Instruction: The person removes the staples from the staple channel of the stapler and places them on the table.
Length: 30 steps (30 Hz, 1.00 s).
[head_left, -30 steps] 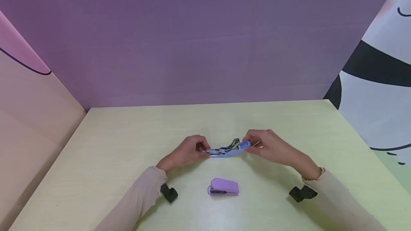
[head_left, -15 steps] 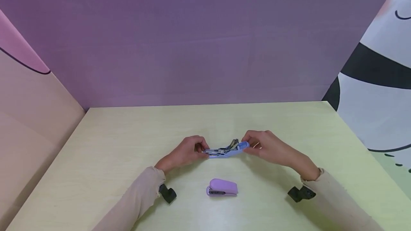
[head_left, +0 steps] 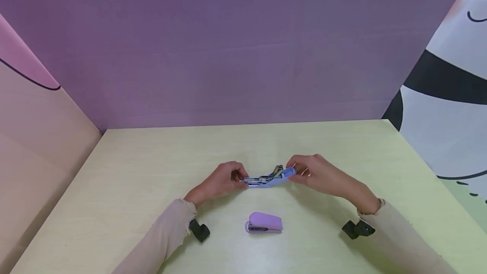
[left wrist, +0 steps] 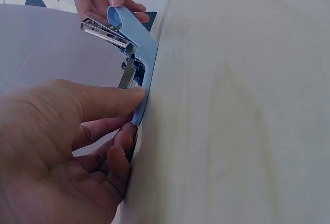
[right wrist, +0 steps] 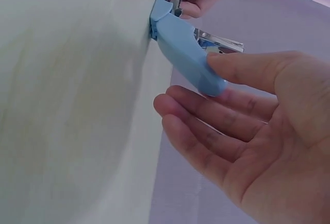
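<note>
A light blue stapler [head_left: 262,182] is spread wide on the table, its metal magazine tilted up near the hinge. My left hand [head_left: 222,181] pinches one end of it between thumb and fingers. On the opposite side my right hand [head_left: 321,174] grips the rounded end of the blue cover, thumb against a finger. The left wrist view shows the stapler [left wrist: 147,54] bent at its hinge, with metal parts exposed. In the right wrist view the smooth outer cover [right wrist: 185,51] faces the camera, and the other fingers extend below it. A closed purple stapler [head_left: 264,222] lies nearer the person.
The pale wooden table [head_left: 152,151] meets a purple wall [head_left: 243,45] at its back edge. Printed panels stand at the left and right sides. A black wrist camera [head_left: 199,230] is strapped at the left cuff, another wrist camera [head_left: 358,229] at the right.
</note>
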Motion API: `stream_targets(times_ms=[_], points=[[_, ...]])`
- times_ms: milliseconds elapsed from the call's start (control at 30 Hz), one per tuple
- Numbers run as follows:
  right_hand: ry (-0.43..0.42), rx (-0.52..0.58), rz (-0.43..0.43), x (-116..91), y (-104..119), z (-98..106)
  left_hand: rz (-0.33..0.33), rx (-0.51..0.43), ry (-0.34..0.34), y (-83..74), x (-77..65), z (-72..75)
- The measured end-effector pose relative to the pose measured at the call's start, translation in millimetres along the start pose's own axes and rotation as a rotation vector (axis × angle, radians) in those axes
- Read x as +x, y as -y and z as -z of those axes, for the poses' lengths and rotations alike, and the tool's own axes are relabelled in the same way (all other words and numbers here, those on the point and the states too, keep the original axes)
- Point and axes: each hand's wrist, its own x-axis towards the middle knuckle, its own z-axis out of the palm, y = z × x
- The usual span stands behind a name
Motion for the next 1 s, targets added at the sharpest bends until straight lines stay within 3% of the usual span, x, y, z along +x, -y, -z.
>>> stream_targets(times_ms=[267, 500, 700, 1000], points=[[-0.072, -0.172, 0.043, -7.6, 17.1, 11.8, 0.015, -0.003, 0.007, 1.0, 1.0, -2.2], [-0.154, -0.252, 0.092, -5.1, 38.8, 10.5, 0.012, 0.006, 0.003, 0.9, 1.4, -0.1], [-0.209, -0.265, 0.154, 5.0, 54.3, 0.7, 0.018, 0.010, -0.001, 2.2, 0.1, 1.8], [-0.177, -0.215, 0.168, 26.5, 68.3, -17.3, 0.021, 0.003, -0.002, 3.1, 0.2, 0.4]])
